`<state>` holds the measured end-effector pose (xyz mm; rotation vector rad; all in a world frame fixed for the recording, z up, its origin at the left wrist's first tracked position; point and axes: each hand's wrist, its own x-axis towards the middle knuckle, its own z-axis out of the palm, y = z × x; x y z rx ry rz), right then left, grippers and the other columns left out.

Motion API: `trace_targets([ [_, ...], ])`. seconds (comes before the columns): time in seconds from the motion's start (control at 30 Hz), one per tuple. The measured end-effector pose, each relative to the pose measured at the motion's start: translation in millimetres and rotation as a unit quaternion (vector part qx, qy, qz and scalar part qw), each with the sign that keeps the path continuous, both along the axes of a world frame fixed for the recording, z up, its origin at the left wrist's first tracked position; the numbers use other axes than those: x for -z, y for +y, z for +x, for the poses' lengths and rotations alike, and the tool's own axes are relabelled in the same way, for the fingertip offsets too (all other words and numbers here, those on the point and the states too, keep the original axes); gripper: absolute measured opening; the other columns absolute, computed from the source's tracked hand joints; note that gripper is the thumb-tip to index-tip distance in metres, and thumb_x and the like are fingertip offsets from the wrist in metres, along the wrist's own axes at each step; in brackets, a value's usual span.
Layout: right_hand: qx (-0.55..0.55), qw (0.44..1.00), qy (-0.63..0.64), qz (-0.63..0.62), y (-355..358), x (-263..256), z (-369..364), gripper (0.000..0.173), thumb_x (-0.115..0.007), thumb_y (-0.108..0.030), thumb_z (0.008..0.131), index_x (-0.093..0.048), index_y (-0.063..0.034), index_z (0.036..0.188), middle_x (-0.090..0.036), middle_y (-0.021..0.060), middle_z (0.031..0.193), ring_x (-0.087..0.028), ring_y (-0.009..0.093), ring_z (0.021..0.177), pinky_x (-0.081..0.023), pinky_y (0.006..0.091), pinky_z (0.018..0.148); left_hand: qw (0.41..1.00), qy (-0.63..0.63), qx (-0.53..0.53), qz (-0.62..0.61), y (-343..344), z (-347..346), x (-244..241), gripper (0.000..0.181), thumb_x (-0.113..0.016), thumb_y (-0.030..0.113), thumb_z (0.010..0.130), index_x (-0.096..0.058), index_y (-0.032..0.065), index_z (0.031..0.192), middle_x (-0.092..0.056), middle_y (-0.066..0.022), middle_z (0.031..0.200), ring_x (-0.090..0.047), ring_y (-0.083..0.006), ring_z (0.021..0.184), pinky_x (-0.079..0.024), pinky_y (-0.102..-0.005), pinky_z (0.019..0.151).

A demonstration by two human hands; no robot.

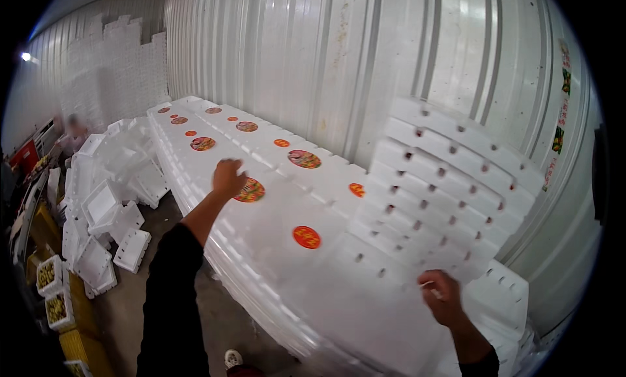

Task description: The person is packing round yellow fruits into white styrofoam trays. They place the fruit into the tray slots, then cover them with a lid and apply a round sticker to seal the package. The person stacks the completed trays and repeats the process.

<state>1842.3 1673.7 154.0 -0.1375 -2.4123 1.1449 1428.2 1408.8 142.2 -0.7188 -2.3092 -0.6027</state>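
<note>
White foam lids or boxes [274, 289] lie in two long rows before me, with large oval printed stickers [304, 159] and small orange stickers [307, 237] on their tops. My left hand [228, 179] is at one large sticker [251, 190], partly covering it; whether it grips anything is hidden. At the right, my right hand [441, 296] has curled fingers with a small white piece [432, 290] at them, its kind unclear. Just beyond that hand stands a stack of white foam pieces with notched edges [440, 181], slightly blurred.
Empty foam boxes [105, 206] are heaped on the floor at left. Produce-filled foam boxes [47, 275] stand at lower left. A person [73, 135] is behind the heap. A ribbed metal wall [293, 54] runs behind the rows. More foam pieces [499, 294] are at lower right.
</note>
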Motion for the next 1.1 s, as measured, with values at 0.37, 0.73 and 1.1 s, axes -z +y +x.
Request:
trace_targets([
  [0.37, 0.134, 0.840, -0.153, -0.502, -145, 109, -247, 0.042, -0.051, -0.026, 0.071, -0.032, -0.0054, 0.102, -0.040, 0.0054, 0.094, -0.044, 0.013, 0.079, -0.039, 0.0279, 0.067, 0.967, -0.250, -0.026, -0.043, -167, -121, 83, 0.058, -0.063, 0.040, 0.052, -0.047, 0.0012, 0.092, -0.043, -0.0168, 0.095, -0.043, -0.0317, 0.088, -0.039, -0.0367, 0.072],
  [0.73, 0.104, 0.886, 0.128, -0.433, -235, 58, -277, 0.069, -0.043, 0.002, 0.067, -0.009, -0.0195, 0.122, -0.028, 0.0089, 0.116, -0.034, 0.020, 0.102, -0.033, 0.0346, 0.083, 0.910, -0.244, 0.124, 0.310, -214, -164, 75, 0.043, -0.066, 0.022, 0.053, -0.042, -0.0030, 0.078, -0.040, -0.0161, 0.083, -0.041, -0.0248, 0.077, -0.037, -0.0316, 0.066],
  [1.1, -0.045, 0.828, 0.014, -0.558, -265, 28, -479, 0.069, -0.050, -0.015, 0.073, 0.000, -0.0091, 0.120, -0.035, 0.0074, 0.098, -0.039, 0.016, 0.091, -0.036, 0.0329, 0.079, 0.847, -0.288, 0.140, 0.424, -285, -380, -20, 0.030, -0.057, 0.016, 0.067, -0.039, 0.0044, 0.089, -0.045, -0.0034, 0.077, -0.044, -0.0092, 0.065, -0.038, -0.0223, 0.056],
])
